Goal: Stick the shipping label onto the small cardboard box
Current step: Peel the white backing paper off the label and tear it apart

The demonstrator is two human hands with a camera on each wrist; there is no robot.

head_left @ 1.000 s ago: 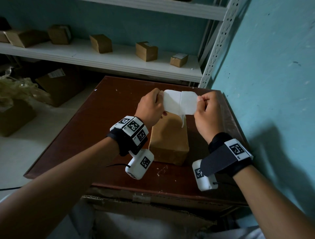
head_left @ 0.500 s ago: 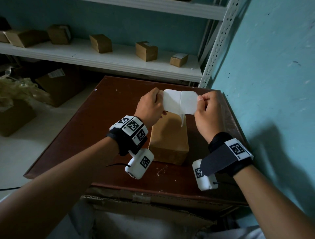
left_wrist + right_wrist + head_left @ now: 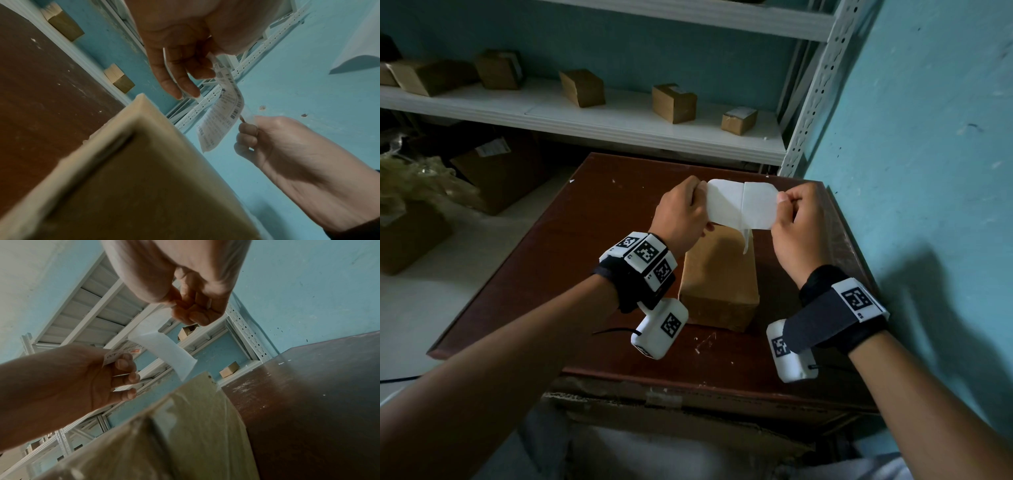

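A white shipping label (image 3: 739, 205) is stretched between my two hands, just above the far end of the small cardboard box (image 3: 719, 281). My left hand (image 3: 700, 193) pinches its left end and my right hand (image 3: 783, 201) pinches its right end. A thin white strip hangs from the label's lower edge toward the box. In the left wrist view the printed side of the label (image 3: 222, 113) faces down toward the box (image 3: 133, 178). In the right wrist view my right hand (image 3: 185, 313) pinches a pale translucent sheet (image 3: 164, 350), and my left hand (image 3: 127, 369) holds the printed end.
The box lies lengthwise on a dark brown table (image 3: 585, 257), close to a teal wall (image 3: 928, 171) on the right. Behind the table, a white shelf (image 3: 619, 120) carries several small cardboard boxes. Larger boxes and crumpled plastic sit on the floor at left.
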